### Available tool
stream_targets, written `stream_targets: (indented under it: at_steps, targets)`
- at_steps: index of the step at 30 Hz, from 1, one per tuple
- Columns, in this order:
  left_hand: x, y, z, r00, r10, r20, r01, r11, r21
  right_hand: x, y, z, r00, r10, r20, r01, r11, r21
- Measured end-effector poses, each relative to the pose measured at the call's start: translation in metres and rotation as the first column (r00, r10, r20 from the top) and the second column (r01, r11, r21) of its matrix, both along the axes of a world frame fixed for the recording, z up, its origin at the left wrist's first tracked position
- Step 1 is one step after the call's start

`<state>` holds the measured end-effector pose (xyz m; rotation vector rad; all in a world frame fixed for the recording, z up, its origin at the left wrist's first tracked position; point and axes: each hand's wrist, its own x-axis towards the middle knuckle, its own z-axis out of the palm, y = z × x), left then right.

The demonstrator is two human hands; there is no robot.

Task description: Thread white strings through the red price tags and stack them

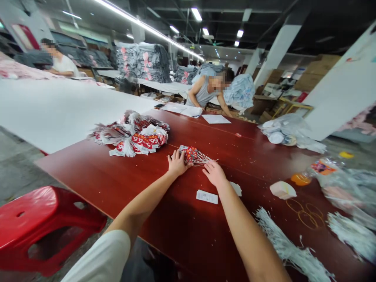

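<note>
The little bundle of red printed tags (191, 154) is on the table (173, 219), just to the right of the big tag heap (147, 141) and a touch nearer the person. Looks like card or something similar, so probably next to no weight, each tag a bit bendy, and the faces maybe slick enough to slide over each other if squeezed off-centre. Hard to see it breaking, but corners could crease. The white strings (202, 158) fan out from its right side, away from the heap, and those are likely floppy and tangle-prone. Best grip is probably flat across the tag end, with the strings gathered lightly near their tips.

The left hand (177, 163) is palm down right by the heap's near right edge, fingers spread apart, resting at the bundle's left side. The right hand (216, 172) is farther right of the heap, reaching in at the string tips, fingers fairly close together; can't tell if they're actually pinching any. Both forearms come up from the near side and angle inward, wrists low.

Further out, a white printed label (207, 196) lies to the right of the heap and nearer the person, and loose white strings (290, 243) sit way off the same way. A co-worker (205, 90) leans in beyond the heap, off to its right.
</note>
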<state>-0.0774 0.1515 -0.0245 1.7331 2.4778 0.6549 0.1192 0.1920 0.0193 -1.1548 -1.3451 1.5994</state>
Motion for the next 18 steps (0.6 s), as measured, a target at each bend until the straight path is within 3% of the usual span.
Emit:
stream_targets:
  at_steps: [3,5,7,9,10,11,14,16,18]
  targets:
    - [0.007,0.024,-0.007,0.998,-0.037,-0.047,0.038,0.999,0.027,0.072,-0.009,0.017,0.994,0.027,0.106,-0.034,0.998,0.058]
    - [0.006,0.036,-0.010,0.998,-0.040,-0.048,0.044,0.995,0.089,0.138,-0.029,0.029,0.914,0.058,0.402,-0.137,0.976,0.171]
    - [0.003,0.043,-0.012,0.999,-0.027,-0.039,0.034,0.983,0.180,0.197,-0.055,0.038,0.645,0.016,0.764,-0.240,0.953,0.183]
    - [0.000,0.043,-0.013,0.999,-0.021,-0.025,0.028,0.958,0.286,0.235,-0.077,0.039,0.369,-0.002,0.929,-0.232,0.968,0.095]
    - [-0.001,0.040,-0.012,0.999,-0.029,-0.022,0.035,0.940,0.339,0.246,-0.084,0.037,0.295,0.009,0.955,-0.202,0.978,0.053]
    - [-0.001,0.036,-0.010,0.998,-0.049,-0.025,0.055,0.920,0.388,0.252,-0.088,0.033,0.260,0.020,0.965,-0.181,0.983,0.028]
    - [0.010,0.015,0.003,0.987,-0.145,-0.072,0.162,0.847,0.506,0.250,-0.087,0.020,0.268,0.030,0.963,-0.182,0.983,0.020]
    - [0.032,0.000,0.013,0.962,-0.252,-0.108,0.270,0.802,0.534,0.245,-0.084,0.015,0.285,0.051,0.957,-0.210,0.978,0.011]
    - [0.066,-0.012,0.021,0.885,-0.447,-0.132,0.449,0.744,0.495,0.243,-0.084,0.014,0.307,0.056,0.950,-0.238,0.971,0.020]
